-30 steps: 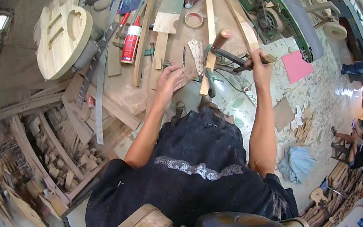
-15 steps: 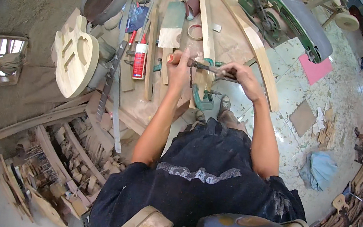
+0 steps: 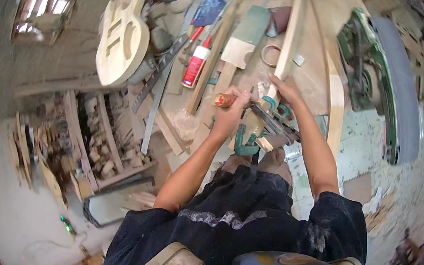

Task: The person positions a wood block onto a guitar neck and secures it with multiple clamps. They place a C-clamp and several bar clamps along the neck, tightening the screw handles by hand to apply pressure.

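My left hand is closed round the orange-red handle of a bar clamp, whose dark metal bar slants down to the right in front of my body. My right hand lies at the near part of a long pale wooden strip, fingers stretched out against it. Green C-clamps sit at the strip's near end, close beside the bar clamp. How the bar clamp's jaws meet the wood is blurred.
Left on the bench lie a red-and-white glue bottle, a metal ruler and a green-and-tan sheet. A tape roll is near the strip. A guitar body stands far left; a green belt sander is right.
My right hand has left the bar clamp's far end and moved onto the strip. The bar clamp has come lower and tilted, still in my left hand. The view has turned.
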